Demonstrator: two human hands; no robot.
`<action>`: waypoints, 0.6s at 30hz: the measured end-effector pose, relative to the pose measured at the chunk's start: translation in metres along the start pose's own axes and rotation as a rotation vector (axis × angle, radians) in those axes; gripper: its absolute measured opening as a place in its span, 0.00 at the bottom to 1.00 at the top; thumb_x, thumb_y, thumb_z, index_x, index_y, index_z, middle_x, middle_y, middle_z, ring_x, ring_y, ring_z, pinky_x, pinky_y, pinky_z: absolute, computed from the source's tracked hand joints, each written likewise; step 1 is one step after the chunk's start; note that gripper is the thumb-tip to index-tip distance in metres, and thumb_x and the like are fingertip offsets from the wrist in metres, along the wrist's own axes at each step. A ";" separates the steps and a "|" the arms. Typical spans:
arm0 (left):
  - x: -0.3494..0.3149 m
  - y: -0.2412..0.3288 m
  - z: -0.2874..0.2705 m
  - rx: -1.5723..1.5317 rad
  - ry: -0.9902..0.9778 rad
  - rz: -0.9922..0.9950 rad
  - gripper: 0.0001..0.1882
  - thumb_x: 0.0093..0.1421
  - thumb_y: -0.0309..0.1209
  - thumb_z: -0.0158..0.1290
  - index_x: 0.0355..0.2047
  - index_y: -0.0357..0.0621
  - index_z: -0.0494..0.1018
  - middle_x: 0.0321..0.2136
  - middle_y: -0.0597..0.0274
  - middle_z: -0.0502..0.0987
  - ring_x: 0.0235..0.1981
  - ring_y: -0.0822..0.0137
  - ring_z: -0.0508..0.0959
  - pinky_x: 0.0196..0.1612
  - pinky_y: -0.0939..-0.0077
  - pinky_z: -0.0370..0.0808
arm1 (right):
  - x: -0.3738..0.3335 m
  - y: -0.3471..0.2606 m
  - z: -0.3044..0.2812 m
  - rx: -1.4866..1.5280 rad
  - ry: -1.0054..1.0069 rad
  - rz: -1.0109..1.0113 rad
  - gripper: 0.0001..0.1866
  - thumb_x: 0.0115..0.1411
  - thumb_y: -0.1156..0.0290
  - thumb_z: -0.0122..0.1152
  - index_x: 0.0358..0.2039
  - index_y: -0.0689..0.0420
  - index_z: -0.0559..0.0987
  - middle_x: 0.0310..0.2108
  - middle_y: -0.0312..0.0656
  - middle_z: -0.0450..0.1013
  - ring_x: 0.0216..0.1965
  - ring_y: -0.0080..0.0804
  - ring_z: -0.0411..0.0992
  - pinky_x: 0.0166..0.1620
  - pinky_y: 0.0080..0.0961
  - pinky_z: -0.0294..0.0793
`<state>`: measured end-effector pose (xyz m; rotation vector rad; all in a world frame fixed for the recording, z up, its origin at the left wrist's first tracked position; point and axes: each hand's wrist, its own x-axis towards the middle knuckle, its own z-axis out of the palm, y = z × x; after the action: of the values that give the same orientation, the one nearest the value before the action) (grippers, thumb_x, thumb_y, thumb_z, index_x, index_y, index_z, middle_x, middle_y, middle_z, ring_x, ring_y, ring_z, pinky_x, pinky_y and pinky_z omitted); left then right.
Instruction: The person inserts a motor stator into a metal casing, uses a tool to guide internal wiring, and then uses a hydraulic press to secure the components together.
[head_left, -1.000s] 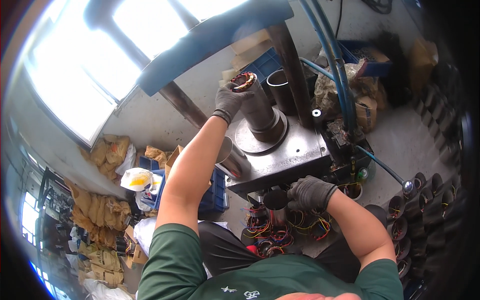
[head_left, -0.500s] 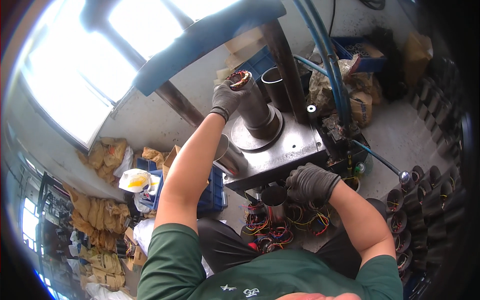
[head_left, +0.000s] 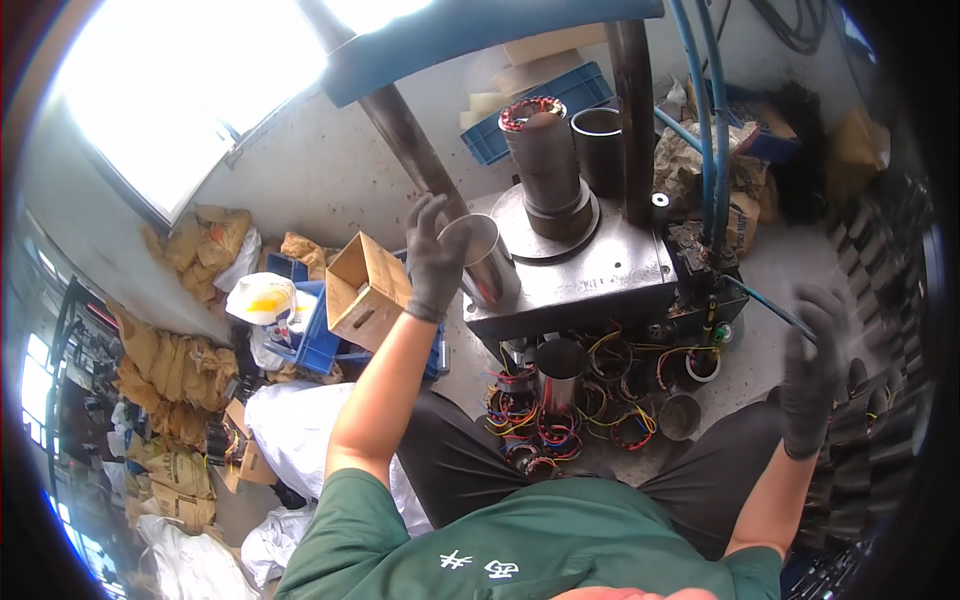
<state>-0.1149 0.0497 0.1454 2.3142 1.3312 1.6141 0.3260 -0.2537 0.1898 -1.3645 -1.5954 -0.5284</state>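
My left hand (head_left: 438,258), in a dark glove, is raised with fingers apart beside a shiny metal sleeve (head_left: 488,270) on the left of the press table (head_left: 590,290). I see nothing held in it; whether it touches the sleeve's rim I cannot tell. My right hand (head_left: 812,375), gloved too and blurred, has its fingers stretched up at the outer end of a blue lever (head_left: 765,303). Contact there is unclear. On a round plate (head_left: 520,240) stands a dark round-topped cylinder (head_left: 546,165); a part ringed with coloured windings (head_left: 530,112) shows behind it.
Wound rings with coloured wires (head_left: 545,435) and an upright metal tube (head_left: 560,375) lie between my legs and the press. A dark sleeve (head_left: 598,150) stands by the right press column (head_left: 628,120). At left are a cardboard box (head_left: 368,290) and blue crates (head_left: 312,330); many dark cylinders (head_left: 880,430) crowd the right.
My left hand has let go of the wire-topped part and come down toward the shiny sleeve. My right hand has swung from the press's front edge out to the lever end. The view has shifted.
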 end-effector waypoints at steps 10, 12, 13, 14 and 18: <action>-0.063 -0.036 0.012 0.132 -0.141 -0.188 0.36 0.51 0.35 0.73 0.58 0.45 0.72 0.58 0.41 0.70 0.63 0.43 0.70 0.66 0.56 0.68 | -0.055 0.094 0.052 0.320 0.453 0.373 0.20 0.78 0.67 0.49 0.65 0.61 0.67 0.52 0.48 0.77 0.46 0.36 0.79 0.53 0.32 0.80; -0.066 -0.046 0.016 0.000 -0.195 -0.226 0.33 0.51 0.35 0.73 0.56 0.45 0.72 0.54 0.44 0.74 0.59 0.47 0.74 0.62 0.58 0.72 | -0.006 0.110 0.076 0.302 0.583 0.429 0.21 0.77 0.66 0.50 0.66 0.60 0.66 0.49 0.46 0.78 0.43 0.34 0.79 0.50 0.30 0.81; -0.068 -0.050 0.017 0.037 -0.107 -0.142 0.28 0.50 0.34 0.73 0.49 0.42 0.74 0.43 0.50 0.78 0.46 0.55 0.79 0.51 0.61 0.77 | 0.018 0.123 0.087 0.281 0.581 0.429 0.22 0.77 0.65 0.51 0.66 0.60 0.66 0.49 0.46 0.78 0.43 0.33 0.79 0.48 0.29 0.81; -0.067 -0.049 0.020 0.010 -0.128 -0.204 0.26 0.50 0.35 0.73 0.46 0.41 0.75 0.42 0.52 0.77 0.43 0.57 0.79 0.48 0.62 0.77 | 0.040 0.136 0.091 0.230 0.573 0.419 0.22 0.77 0.64 0.51 0.66 0.60 0.66 0.48 0.46 0.78 0.42 0.33 0.79 0.48 0.29 0.82; -0.063 -0.032 0.008 -0.005 -0.147 -0.260 0.20 0.49 0.33 0.74 0.35 0.37 0.76 0.31 0.59 0.76 0.31 0.66 0.77 0.37 0.69 0.76 | 0.085 0.153 0.113 0.089 0.609 0.372 0.25 0.76 0.61 0.53 0.65 0.62 0.66 0.47 0.47 0.78 0.42 0.34 0.80 0.48 0.27 0.82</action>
<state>-0.1351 0.0332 0.0793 2.1033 1.5156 1.3423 0.4314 -0.0742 0.1726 -1.2379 -0.8424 -0.5664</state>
